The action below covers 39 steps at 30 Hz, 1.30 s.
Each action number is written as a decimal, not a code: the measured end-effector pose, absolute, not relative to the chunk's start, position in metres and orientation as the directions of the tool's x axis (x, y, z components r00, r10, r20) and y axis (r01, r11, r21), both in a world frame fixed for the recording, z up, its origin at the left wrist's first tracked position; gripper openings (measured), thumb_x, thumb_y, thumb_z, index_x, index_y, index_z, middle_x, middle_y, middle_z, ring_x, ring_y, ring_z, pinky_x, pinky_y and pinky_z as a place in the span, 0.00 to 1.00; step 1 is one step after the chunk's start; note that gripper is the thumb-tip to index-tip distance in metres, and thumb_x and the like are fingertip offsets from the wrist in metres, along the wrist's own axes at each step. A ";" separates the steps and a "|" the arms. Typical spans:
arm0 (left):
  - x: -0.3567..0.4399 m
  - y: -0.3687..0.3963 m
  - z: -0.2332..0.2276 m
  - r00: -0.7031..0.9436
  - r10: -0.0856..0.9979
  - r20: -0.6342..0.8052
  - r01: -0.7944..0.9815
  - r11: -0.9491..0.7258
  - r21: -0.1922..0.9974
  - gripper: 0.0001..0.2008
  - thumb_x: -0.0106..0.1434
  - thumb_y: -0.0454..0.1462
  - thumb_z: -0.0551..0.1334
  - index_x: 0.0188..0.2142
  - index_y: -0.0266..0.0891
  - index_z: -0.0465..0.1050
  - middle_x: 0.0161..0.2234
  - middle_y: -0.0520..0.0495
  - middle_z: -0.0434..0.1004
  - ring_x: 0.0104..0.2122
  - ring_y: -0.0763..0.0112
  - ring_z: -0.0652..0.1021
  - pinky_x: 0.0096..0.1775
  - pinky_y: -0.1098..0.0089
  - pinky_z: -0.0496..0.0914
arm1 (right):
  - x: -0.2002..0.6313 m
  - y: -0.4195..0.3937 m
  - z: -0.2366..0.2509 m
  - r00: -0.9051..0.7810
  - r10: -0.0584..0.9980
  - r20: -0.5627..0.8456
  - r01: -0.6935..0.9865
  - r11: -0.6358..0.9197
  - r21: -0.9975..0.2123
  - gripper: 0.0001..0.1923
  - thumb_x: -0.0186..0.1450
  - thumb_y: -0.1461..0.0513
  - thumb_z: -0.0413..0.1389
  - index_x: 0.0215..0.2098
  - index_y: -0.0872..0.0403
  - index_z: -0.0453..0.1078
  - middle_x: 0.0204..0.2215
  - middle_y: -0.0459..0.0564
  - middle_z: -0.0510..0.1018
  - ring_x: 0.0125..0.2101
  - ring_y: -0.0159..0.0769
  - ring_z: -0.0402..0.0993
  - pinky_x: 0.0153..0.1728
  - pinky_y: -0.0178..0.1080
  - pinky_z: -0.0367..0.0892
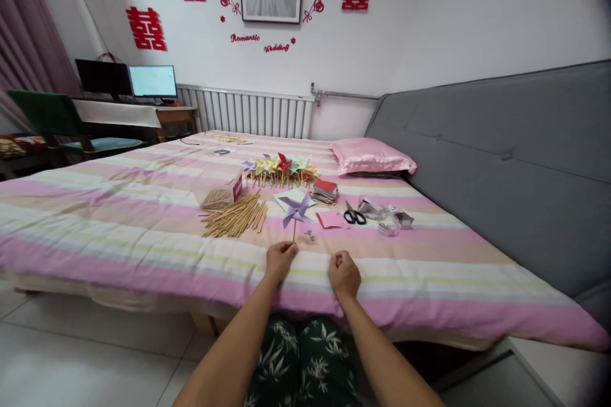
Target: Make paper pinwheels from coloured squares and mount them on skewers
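A purple paper pinwheel (296, 210) stands upright on a thin wooden stick, and my left hand (280, 259) pinches the lower end of that stick. To its right my right hand (344, 273) rests on the striped bedsheet (410, 267) with its fingers curled in; whether anything is inside them is hidden. Just beyond my hands lie a few tiny shiny pieces (310, 235), too small to name. Pink paper squares (332, 220) and black-handled scissors (355, 215) are a little farther off.
Loose wooden sticks (236, 216) lie at the left, beside a clear box of sticks (217, 197). Finished pinwheels (281, 168) are grouped behind, near a stack of coloured paper (324, 191). Clear plastic containers (388, 224) sit right of the scissors. A pink pillow (372, 155) lies by the grey headboard (491, 133).
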<state>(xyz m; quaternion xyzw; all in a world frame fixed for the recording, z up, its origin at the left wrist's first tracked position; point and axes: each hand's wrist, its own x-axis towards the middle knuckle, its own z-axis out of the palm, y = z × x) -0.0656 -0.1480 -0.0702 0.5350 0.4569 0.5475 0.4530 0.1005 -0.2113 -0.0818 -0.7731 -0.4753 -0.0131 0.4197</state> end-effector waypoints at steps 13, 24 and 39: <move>-0.065 -0.149 -0.070 -0.021 0.985 0.170 -0.014 -0.170 0.985 0.13 0.45 0.43 0.65 0.24 0.33 0.77 0.19 0.49 0.73 0.22 0.72 0.70 0.26 0.73 0.62 | 0.101 -0.211 -0.083 0.548 0.719 0.428 0.746 -0.188 -0.638 0.06 0.60 0.62 0.49 0.30 0.54 0.66 0.24 0.45 0.74 0.24 0.30 0.65 0.26 0.33 0.49; -0.065 -0.147 -0.072 -0.024 0.987 0.158 -0.021 -0.159 0.987 0.12 0.45 0.42 0.65 0.24 0.33 0.77 0.19 0.49 0.73 0.21 0.73 0.70 0.26 0.73 0.61 | 0.101 -0.211 -0.083 0.554 0.715 0.427 0.744 -0.195 -0.639 0.06 0.60 0.62 0.49 0.31 0.54 0.67 0.24 0.45 0.74 0.23 0.30 0.64 0.25 0.33 0.48; -0.065 -0.147 -0.071 -0.030 0.984 0.174 -0.003 -0.174 0.985 0.12 0.46 0.42 0.65 0.24 0.33 0.77 0.20 0.49 0.73 0.22 0.72 0.71 0.27 0.72 0.63 | 0.101 -0.211 -0.081 0.548 0.724 0.419 0.744 -0.194 -0.639 0.07 0.60 0.62 0.49 0.31 0.55 0.68 0.24 0.45 0.73 0.24 0.31 0.64 0.26 0.33 0.49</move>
